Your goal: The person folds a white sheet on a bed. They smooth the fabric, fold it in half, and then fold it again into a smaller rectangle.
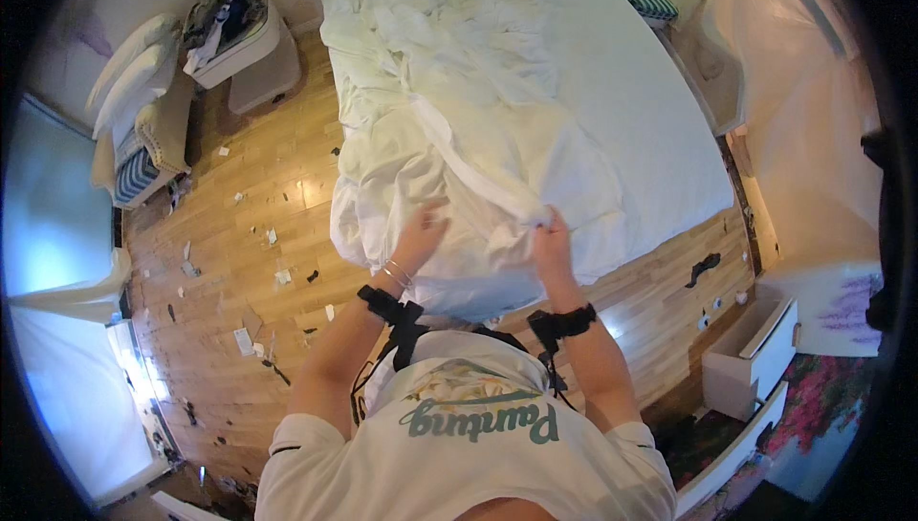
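A crumpled white duvet cover [411, 172] lies bunched over the left and near part of the bed. My right hand [550, 246] grips a bit of its hem, the fingers closed around the cloth and the edge raised off the mattress. From there a folded band of fabric runs up and left across the pile. My left hand [423, 234] is over the near left folds, its fingers apart and slightly blurred, with no cloth seen between them. Whether its fingertips touch the fabric, I cannot tell.
A white-sheeted mattress [631, 110] fills the centre. Paper scraps and dark bits litter the wooden floor [239, 253] on the left. An armchair with pillows [134, 72] stands at far left, beside a white cabinet [253, 48] piled with clothes. An open drawer [746, 344] juts out at right.
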Demonstrator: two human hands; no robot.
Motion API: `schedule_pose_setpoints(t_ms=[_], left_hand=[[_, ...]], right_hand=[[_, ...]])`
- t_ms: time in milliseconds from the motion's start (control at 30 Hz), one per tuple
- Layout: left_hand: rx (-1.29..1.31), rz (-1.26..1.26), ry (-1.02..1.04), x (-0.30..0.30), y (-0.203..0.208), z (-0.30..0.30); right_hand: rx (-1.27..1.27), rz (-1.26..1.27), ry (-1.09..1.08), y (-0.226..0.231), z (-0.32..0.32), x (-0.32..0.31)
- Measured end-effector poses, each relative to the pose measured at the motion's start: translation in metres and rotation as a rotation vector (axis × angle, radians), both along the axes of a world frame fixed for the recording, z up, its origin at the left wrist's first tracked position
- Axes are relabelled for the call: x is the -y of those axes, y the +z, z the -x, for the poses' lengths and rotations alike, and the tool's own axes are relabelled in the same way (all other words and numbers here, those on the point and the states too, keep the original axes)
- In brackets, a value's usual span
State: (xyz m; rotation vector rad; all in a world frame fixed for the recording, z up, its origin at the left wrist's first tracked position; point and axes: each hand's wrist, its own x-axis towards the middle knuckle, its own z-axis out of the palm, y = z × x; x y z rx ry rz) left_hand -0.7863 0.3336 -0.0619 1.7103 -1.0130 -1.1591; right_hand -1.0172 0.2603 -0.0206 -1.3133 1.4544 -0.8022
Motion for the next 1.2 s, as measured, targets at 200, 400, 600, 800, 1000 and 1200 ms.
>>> schedule_pose_setpoints(t_ms=[200, 400, 600, 800, 1000, 1200], left_hand=[[0.240, -0.456, 0.666, -0.043, -0.128, -0.036], [-0.001, -0.204, 0.525, -0.058, -0.122, -0.050], [0.149, 0.279, 0.059, -0.062, 0.042, -0.024], [0.217, 0.045, -0.309, -0.082, 0.055, -0.001], [0.171, 0.224, 0.584, -0.082, 0.010, -0.070], [-0.187, 0.401, 0.515, -0.079, 0.067, -0.071]], right_hand=[[0.861, -0.166, 0.036, 0.065, -0.006, -0.017], [-0.245, 0.101, 0.391, 0.018, -0.030, -0.035], [0.168, -0.075, 0.221, -0.033, -0.033, -0.036], [0.689, 0.009, -0.091, 0.079, -0.044, -0.009], [-0.267, 0.468, 0.054, 0.061, -0.022, -0.009], [-0.472, 0.801, 0.463, 0.050, -0.047, -0.035]])
